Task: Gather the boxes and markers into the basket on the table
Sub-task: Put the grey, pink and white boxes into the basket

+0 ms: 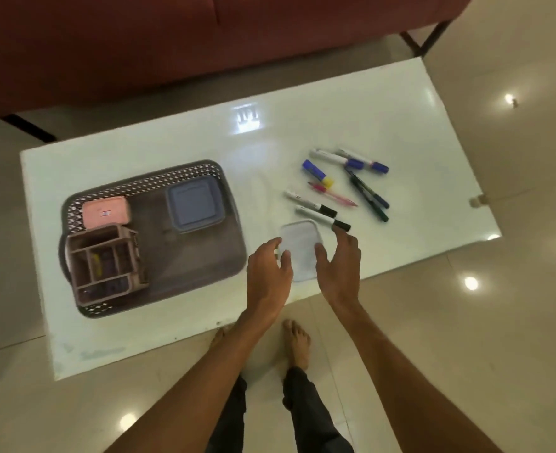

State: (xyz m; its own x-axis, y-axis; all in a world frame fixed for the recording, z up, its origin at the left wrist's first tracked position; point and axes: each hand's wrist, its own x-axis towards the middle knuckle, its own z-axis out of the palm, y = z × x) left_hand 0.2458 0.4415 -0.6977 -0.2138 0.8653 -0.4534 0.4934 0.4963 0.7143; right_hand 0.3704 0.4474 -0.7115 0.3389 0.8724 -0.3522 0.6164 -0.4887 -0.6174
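Note:
A clear lidded box lies near the white table's front edge. My left hand touches its left side and my right hand its right side, fingers spread; I cannot tell whether the box is lifted. The brown perforated basket sits at the left. It holds a pink box, a blue-grey lidded box and a brown compartment organizer. Several markers lie scattered right of the basket, beyond my hands.
The white glossy table stands on a tiled floor, with a dark red sofa behind it. My bare feet are at the table's front edge. A small object sits at the table's right edge.

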